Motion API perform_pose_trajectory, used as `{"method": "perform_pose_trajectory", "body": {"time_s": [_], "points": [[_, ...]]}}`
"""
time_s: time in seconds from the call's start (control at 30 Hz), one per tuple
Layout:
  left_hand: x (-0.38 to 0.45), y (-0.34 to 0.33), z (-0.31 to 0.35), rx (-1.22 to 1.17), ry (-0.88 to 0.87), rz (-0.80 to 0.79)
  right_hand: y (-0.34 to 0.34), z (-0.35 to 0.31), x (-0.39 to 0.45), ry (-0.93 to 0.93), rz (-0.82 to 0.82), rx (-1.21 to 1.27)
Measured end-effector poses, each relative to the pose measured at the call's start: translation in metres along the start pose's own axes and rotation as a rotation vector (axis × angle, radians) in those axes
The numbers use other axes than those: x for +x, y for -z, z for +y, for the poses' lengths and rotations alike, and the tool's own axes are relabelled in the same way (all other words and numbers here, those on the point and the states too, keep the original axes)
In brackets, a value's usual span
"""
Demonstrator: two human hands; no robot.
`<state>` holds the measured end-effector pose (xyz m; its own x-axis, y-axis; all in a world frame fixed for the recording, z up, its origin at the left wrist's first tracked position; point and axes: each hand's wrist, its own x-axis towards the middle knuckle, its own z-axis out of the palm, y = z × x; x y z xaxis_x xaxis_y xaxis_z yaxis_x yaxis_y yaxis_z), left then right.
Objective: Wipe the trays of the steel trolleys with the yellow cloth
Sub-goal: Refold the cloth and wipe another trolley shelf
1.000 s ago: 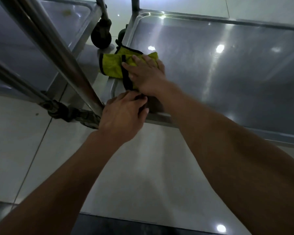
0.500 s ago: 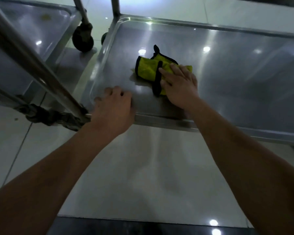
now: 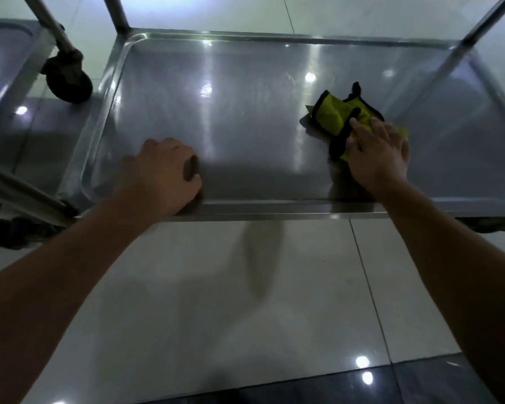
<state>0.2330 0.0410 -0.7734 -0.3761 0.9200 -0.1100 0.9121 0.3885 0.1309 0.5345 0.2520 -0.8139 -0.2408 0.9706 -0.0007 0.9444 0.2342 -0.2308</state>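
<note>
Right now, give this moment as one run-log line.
stage: wiping lower tray | right hand: pressing yellow cloth flat on steel tray | left hand: gripping the tray's near rim | neighbour trolley's castor: left

Glossy pale floor tiles (image 3: 274,301) mirror ceiling lights, with a dark strip (image 3: 362,386) nearest.

Both forearms and hands (image 3: 158,173) are bare, no sleeves showing.
</note>
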Motion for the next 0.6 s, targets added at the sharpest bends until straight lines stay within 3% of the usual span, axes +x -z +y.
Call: {"method": "perform_pose_trajectory", "body": {"time_s": [0.1, 0.27, 0.6], "points": [[0.002, 0.001, -0.023, -0.04, 0.056, 0.034, -0.001, -0.011, 0.002, -0.016, 0.009, -0.033], [0.001, -0.005, -0.038, -0.034, -0.005, 0.023, -0.008, -0.051, 0.004, 0.042, -0.026, -0.021], [-0.011, -0.015, -0.049, 0.015, -0.033, 0.013, -0.057, -0.237, -0.003, 0.429, -0.128, 0.008]]}}
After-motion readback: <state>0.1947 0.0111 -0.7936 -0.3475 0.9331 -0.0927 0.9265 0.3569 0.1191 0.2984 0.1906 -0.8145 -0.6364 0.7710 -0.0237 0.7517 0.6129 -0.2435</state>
